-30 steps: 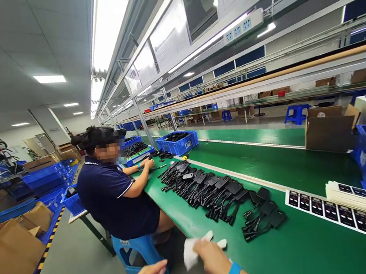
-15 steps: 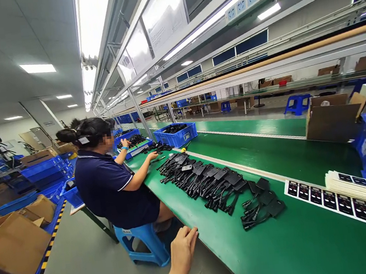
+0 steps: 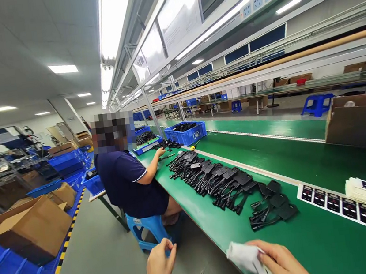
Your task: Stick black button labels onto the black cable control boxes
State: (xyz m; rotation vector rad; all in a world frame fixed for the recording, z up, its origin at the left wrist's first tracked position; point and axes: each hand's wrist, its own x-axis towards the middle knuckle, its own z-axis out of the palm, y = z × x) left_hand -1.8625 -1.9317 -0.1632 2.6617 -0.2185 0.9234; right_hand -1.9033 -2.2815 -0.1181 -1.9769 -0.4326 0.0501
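My left hand (image 3: pixel 159 266) is held in the air short of the bench's near edge, thumb and fingertips drawn together in a pinch. Whatever may be between them is hidden or too small to make out. Over the near edge of the green bench (image 3: pixel 210 227), my right hand (image 3: pixel 283 261) is closed on a crumpled white cloth (image 3: pixel 246 256), which hangs down from the fingers. Beyond both hands, a long row of black cable assemblies (image 3: pixel 214 177) with flat tabs lies on the bench. A smaller group of the same cables (image 3: pixel 273 208) lies at its near end.
A co-worker (image 3: pixel 124 179) sits on a blue stool (image 3: pixel 144 230) at the left, one hand on the bench. Blue bins (image 3: pixel 185 133) with black parts stand farther along. Label sheets (image 3: pixel 348 205) lie at the right. Cardboard boxes (image 3: pixel 30 227) stand on the left.
My right hand has come into view with the white cloth. My left hand has moved left and slightly down. The view has turned a little left, and the co-worker's head has turned.
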